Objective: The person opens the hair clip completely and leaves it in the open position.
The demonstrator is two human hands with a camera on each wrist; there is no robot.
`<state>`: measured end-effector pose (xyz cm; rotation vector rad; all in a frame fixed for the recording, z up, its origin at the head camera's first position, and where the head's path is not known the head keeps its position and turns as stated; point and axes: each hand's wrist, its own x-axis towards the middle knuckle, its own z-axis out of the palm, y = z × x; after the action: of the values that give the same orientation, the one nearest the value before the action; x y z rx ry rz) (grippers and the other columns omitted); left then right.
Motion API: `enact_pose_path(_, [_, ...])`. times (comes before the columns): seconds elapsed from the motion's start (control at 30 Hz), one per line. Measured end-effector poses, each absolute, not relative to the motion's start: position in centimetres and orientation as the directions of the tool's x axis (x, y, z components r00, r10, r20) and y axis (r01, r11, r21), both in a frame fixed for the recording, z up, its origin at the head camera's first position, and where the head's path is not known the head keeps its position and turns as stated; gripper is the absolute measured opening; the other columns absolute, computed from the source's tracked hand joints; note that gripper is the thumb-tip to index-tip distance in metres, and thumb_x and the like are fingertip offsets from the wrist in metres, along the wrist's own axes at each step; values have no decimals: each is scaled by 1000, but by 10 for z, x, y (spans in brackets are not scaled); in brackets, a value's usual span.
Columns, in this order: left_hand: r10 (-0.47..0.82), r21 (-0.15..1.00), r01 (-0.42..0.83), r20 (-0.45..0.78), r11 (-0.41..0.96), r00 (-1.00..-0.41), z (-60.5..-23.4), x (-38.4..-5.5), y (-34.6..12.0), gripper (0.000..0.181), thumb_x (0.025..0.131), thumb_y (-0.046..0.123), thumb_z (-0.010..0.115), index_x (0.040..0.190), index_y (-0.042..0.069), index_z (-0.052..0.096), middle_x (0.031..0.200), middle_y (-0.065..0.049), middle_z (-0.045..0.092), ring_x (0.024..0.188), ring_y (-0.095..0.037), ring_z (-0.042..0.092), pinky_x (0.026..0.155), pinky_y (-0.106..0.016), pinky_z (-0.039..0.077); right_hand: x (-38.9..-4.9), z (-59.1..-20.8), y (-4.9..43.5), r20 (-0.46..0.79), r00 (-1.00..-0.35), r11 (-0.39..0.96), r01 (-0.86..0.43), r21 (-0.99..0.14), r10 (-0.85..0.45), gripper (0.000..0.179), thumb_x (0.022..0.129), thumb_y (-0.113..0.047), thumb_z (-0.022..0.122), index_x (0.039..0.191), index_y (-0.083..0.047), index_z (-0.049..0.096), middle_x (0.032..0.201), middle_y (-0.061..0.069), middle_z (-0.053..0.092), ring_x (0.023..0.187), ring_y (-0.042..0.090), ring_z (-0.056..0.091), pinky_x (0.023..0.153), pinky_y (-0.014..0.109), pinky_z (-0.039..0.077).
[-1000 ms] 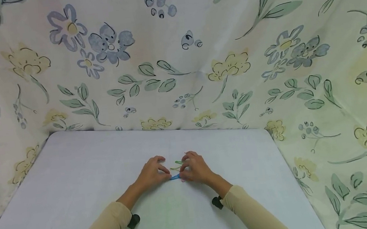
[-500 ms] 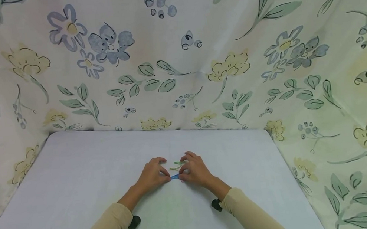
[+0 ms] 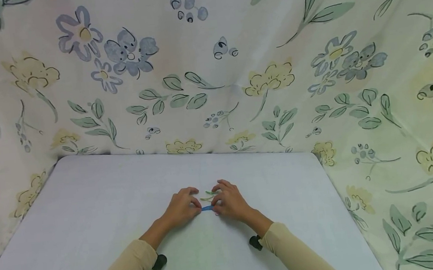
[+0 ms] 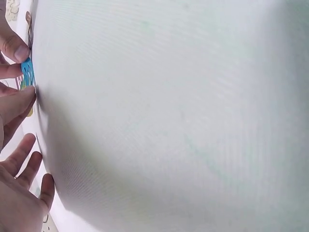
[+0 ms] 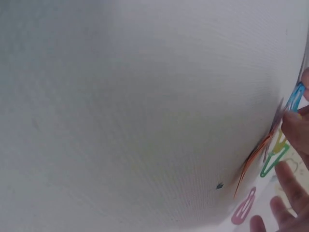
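Blue hair clip [image 3: 207,208]: presumably steadied from both ends.
Left hand [image 3: 182,207]: left end pinched.
Right hand [image 3: 230,201]: right end pinched.

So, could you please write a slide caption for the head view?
Left hand and right hand hold one blue clip, floral cloth behind the white table.
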<state>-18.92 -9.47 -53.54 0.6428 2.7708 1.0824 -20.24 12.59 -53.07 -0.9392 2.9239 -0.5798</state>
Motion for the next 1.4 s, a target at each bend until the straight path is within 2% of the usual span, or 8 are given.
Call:
enact_pose_path(0.2, [414, 700, 335, 62, 630, -908, -535, -191, -95, 6, 88, 13, 74, 86, 9, 78, 132, -13, 60, 130, -35, 46, 104, -62, 32, -204, -530, 126, 72, -838, 761, -525, -381, -542, 4, 84, -18, 80, 88, -18, 80, 124, 3, 63, 141, 29, 35, 111, 54, 32])
enact_pose_path(0.43, [364, 781, 271, 61, 563, -929, -533, -194, -95, 7, 90, 9, 71, 85, 12, 75, 129, -13, 59, 128, -37, 48, 105, -63, 32, -207, -526, 129, 96, -858, 696, -469, -544, -504, 6, 88, -11, 72, 90, -12, 78, 119, 7, 62, 132, 31, 42, 111, 56, 31])
enact_pose_path(0.7, [324, 862, 207, 53, 463, -945, -529, -201, -90, 6, 91, 4, 68, 87, 6, 72, 131, -20, 56, 129, -40, 47, 110, -57, 32, -214, -520, 135, 100, -875, 594, -402, -697, -474, 9, 93, -6, 67, 95, -6, 76, 121, 17, 61, 124, 33, 46, 109, 55, 33])
enact_pose_path(0.97, [278, 910, 89, -29, 405, -960, -519, -203, -89, 8, 95, 10, 67, 91, 6, 73, 134, -15, 56, 131, -37, 46, 102, -56, 42, -219, -506, 137, -56, -908, 501, -177, -847, -416, 14, 97, -8, 62, 101, -6, 75, 126, 14, 62, 123, 29, 51, 103, 52, 41])
enact_pose_path(1.17, [277, 945, 18, -78, 326, -958, -514, -205, -89, 18, 96, 16, 67, 98, -1, 72, 138, -14, 56, 135, -38, 43, 110, -56, 33, -221, -501, 140, -145, -904, 429, -46, -902, -402, 16, 98, -11, 62, 104, -4, 74, 128, 13, 62, 126, 29, 49, 106, 51, 40])
enact_pose_path(1.23, [283, 952, -3, -93, 305, -955, -512, -205, -89, 20, 96, 16, 67, 100, -3, 72, 138, -14, 56, 135, -38, 42, 111, -58, 29, -221, -499, 142, -162, -900, 421, -26, -907, -405, 15, 97, -11, 62, 103, -4, 74, 128, 11, 62, 127, 29, 48, 107, 53, 38])
enact_pose_path(1.4, [300, 957, -23, -113, 288, -947, -509, -205, -88, 21, 96, 15, 65, 102, -5, 72, 137, -14, 56, 135, -39, 42, 110, -59, 30, -224, -499, 145, -179, -893, 428, -16, -904, -412, 15, 97, -10, 62, 102, -3, 76, 127, 9, 62, 128, 29, 47, 106, 52, 40])
